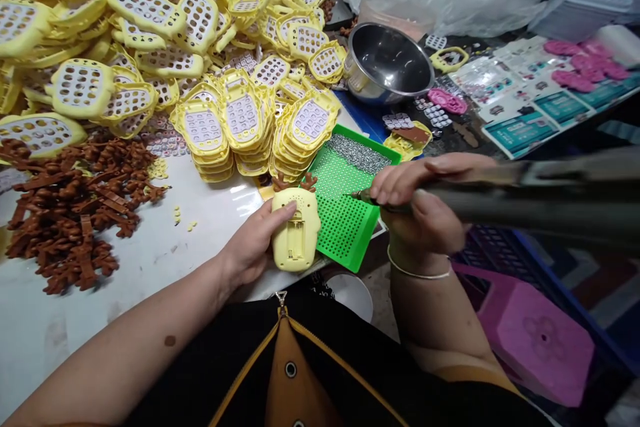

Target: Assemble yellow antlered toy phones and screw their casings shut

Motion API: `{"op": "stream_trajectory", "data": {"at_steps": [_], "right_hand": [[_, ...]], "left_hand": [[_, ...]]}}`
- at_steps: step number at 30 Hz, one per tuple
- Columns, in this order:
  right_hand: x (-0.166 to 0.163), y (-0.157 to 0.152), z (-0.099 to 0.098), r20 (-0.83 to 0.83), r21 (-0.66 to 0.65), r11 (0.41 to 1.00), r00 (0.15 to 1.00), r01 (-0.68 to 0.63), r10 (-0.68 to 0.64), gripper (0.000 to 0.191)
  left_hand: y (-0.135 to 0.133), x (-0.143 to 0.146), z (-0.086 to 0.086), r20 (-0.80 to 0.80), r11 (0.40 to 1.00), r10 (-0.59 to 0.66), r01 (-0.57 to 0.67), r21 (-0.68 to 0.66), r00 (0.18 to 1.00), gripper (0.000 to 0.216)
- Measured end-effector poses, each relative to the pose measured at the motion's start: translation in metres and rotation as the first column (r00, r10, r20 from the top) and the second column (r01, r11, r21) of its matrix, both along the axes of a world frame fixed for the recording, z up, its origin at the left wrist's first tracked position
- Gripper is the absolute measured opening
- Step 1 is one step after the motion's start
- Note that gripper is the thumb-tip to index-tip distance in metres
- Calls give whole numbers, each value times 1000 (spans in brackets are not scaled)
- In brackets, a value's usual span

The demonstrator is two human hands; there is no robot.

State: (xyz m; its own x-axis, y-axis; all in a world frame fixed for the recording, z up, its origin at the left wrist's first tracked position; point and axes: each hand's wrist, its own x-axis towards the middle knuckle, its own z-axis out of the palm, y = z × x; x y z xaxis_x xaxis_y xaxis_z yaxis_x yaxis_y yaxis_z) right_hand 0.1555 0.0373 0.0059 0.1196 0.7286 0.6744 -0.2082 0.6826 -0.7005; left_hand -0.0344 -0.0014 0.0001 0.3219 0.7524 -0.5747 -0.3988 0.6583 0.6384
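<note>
My left hand point(255, 240) grips a yellow toy phone shell point(296, 227) with brown antlers, lying back side up on the white table, its battery bay showing. My right hand point(420, 203) is closed round a dark electric screwdriver point(525, 193). The screwdriver's tip points left over a green screw tray point(345, 227), a little right of the shell. A patch of small silver screws point(357, 152) fills the tray's far end.
Stacks of yellow keypad fronts point(240, 123) and a large heap of them point(125, 20) cover the far table. Brown antler parts point(75, 207) lie at the left. A steel bowl point(387, 60), pink parts point(585, 67), printed cards point(520, 107) and a pink stool point(535, 333) are at the right.
</note>
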Motion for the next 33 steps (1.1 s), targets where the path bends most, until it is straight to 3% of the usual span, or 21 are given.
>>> {"op": "stream_trajectory", "data": {"at_steps": [5, 21, 26, 30, 33], "right_hand": [[7, 16, -32, 36, -74, 997, 999, 36, -34, 22], [4, 23, -46, 99, -157, 987, 995, 30, -15, 22], [4, 20, -37, 72, -149, 989, 997, -5, 16, 22], [-3, 1, -11, -57, -47, 999, 998, -9, 6, 24], [-11, -22, 12, -81, -63, 998, 996, -29, 24, 21]], "left_hand": [[-1, -4, -1, -2, 999, -46, 46, -20, 999, 52], [-5, -6, 0, -36, 999, 32, -34, -39, 999, 59], [-3, -4, 2, -37, 990, 140, -140, 8, 989, 48], [0, 0, 3, -78, 976, 216, -217, -4, 973, 39], [-1, 2, 2, -98, 970, 243, -243, 7, 965, 43]]}}
